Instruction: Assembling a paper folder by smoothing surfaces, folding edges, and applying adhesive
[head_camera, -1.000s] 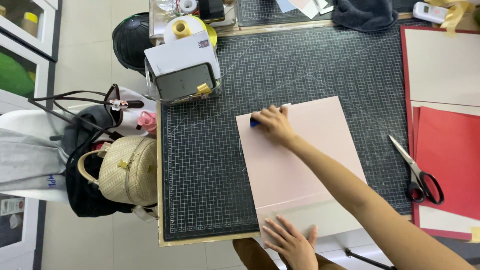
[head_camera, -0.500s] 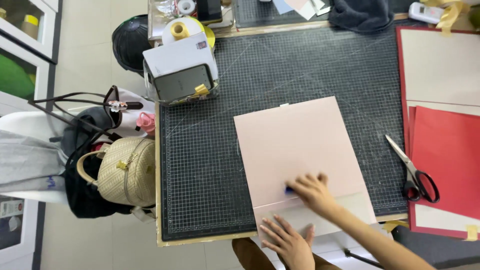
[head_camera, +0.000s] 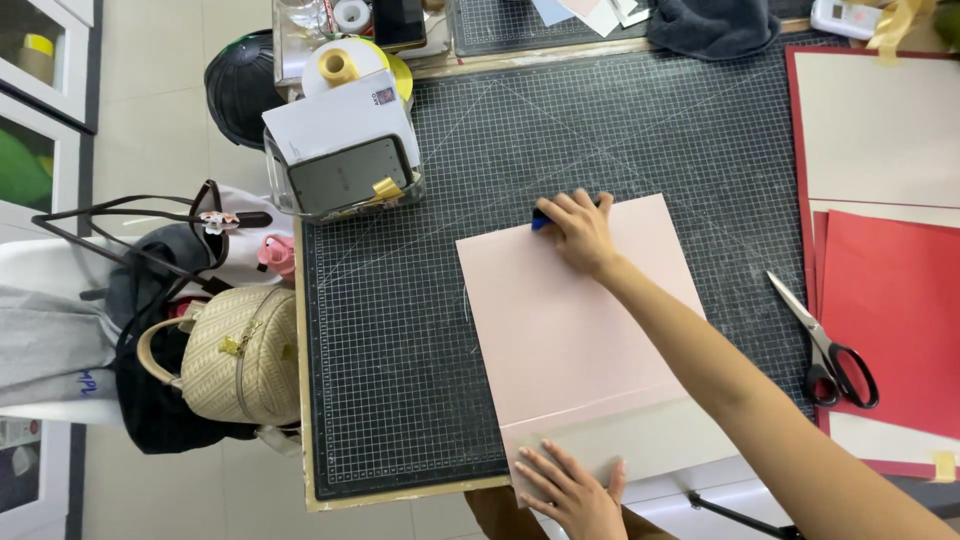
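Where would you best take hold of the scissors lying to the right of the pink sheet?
Probably by the black finger loops. The scissors lie flat and closed on the cutting mat, blades pointing up-left toward the pink sheet, loops at the near right end, so come from the near right.

Single head view, looking straight down from well above onto mat (head_camera: 420, 330), top edge away from wearer; both hands in frame, left hand (head_camera: 570, 490) at bottom edge, right hand (head_camera: 580, 230) further up; floor and bags along left side
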